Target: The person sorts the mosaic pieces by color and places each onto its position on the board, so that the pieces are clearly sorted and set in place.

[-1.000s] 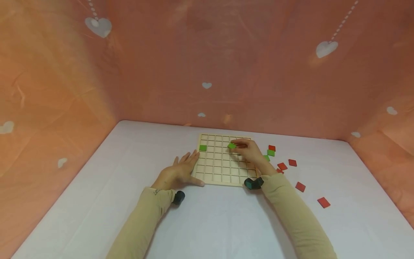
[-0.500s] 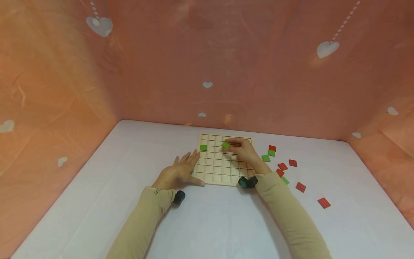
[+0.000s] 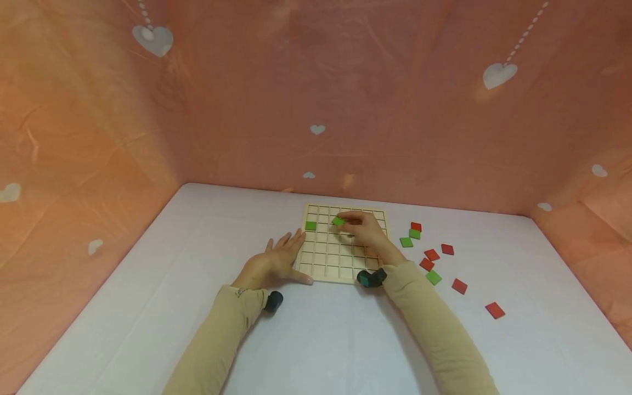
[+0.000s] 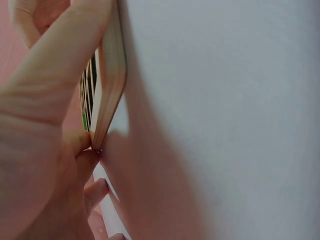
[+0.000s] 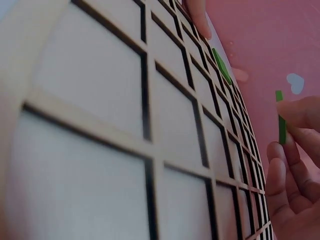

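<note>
A pale wooden grid board [image 3: 326, 258] lies on the white table. One green square tile [image 3: 310, 225] sits in its leftmost column, near the back. Fingers spread and mostly straight, my left hand [image 3: 269, 266] rests against the board's left side; in the left wrist view the thumb [image 4: 65, 55] lies along the board's edge. Between thumb and fingers, my right hand [image 3: 364, 229] pinches another green tile [image 3: 338, 221] over the back part of the grid. The right wrist view shows this held tile [image 5: 280, 117] edge-on, apart from the board. Part of the grid is hidden under the right hand.
Right of the board lie loose tiles: several red ones, such as one red tile [image 3: 495, 310] nearest the front, and green ones, such as a green tile [image 3: 433, 277]. An orange cloth backdrop [image 3: 395, 109] with pale hearts rises behind the table [image 3: 316, 340].
My right hand has moved left over the board with the pinched green tile, uncovering loose green tiles beside the board. The left hand has stayed in place.
</note>
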Available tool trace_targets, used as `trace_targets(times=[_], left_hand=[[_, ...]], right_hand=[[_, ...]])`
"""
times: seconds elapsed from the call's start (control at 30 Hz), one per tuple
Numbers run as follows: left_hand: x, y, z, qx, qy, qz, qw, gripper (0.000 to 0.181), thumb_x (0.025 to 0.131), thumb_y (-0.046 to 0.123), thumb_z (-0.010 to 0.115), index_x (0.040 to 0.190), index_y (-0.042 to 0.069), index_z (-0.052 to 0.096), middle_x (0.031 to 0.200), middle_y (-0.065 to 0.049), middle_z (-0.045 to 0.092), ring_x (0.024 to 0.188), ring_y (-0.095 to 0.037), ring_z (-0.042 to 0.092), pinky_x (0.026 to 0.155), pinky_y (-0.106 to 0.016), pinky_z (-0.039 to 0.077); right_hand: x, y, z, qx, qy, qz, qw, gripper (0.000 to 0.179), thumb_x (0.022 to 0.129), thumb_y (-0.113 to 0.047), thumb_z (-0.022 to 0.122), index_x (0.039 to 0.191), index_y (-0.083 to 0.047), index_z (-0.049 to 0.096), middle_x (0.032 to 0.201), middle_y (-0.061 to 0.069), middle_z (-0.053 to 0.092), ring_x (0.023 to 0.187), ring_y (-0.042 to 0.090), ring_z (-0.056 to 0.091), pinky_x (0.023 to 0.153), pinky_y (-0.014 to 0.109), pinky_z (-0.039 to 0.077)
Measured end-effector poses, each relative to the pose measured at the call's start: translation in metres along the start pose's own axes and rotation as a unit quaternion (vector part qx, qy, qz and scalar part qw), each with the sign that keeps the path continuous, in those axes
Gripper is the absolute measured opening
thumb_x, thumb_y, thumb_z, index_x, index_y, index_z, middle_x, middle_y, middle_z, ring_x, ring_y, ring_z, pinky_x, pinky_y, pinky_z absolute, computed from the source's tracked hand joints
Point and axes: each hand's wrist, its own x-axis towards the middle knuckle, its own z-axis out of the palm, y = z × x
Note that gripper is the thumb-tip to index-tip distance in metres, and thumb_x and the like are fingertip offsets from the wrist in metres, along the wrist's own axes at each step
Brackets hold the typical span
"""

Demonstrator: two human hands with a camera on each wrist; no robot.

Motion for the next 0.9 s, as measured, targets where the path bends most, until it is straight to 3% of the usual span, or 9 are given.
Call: trace_targets(times=[0.27, 0.7, 0.9], left_hand=[[0.001, -0.001, 0.000, 0.006, -0.001, 0.000, 1.0000, 0.112, 0.079, 0.051, 0.072, 0.155, 0.008, 0.002, 0.163, -0.008, -0.004, 0.149, -0.031, -0.002, 0.118, -0.055, -0.003], [0.002, -0.002, 0.003, 0.003, 0.000, -0.005, 1.0000, 0.113, 0.078, 0.053, 0.073, 0.155, 0.011, 0.002, 0.163, -0.005, -0.003, 0.149, -0.029, -0.002, 0.119, -0.054, -0.003], [0.000, -0.001, 0.001, -0.003, 0.003, -0.006, 1.0000, 0.113, 0.078, 0.051, 0.073, 0.155, 0.010, 0.002, 0.163, -0.006, -0.002, 0.149, -0.030, -0.001, 0.118, -0.055, -0.003]], right_hand=[[0.004, -0.003, 0.009, -0.010, -0.010, 0.001, 0.9999, 0.041, 0.088, -0.020, 0.069, 0.126, -0.007, 0.063, 0.123, 0.013, 0.063, 0.109, 0.026, 0.059, 0.090, 0.035, 0.048], [0.011, -0.004, 0.022, -0.020, -0.028, -0.021, 0.9992, 0.034, 0.089, -0.007, 0.064, 0.122, 0.001, 0.063, 0.113, 0.019, 0.064, 0.092, 0.019, 0.059, 0.073, 0.022, 0.047], [0.017, -0.004, 0.023, -0.064, -0.039, -0.026, 0.9969, 0.034, 0.087, -0.008, 0.067, 0.121, -0.001, 0.065, 0.110, 0.017, 0.065, 0.098, 0.023, 0.060, 0.077, 0.025, 0.049]])
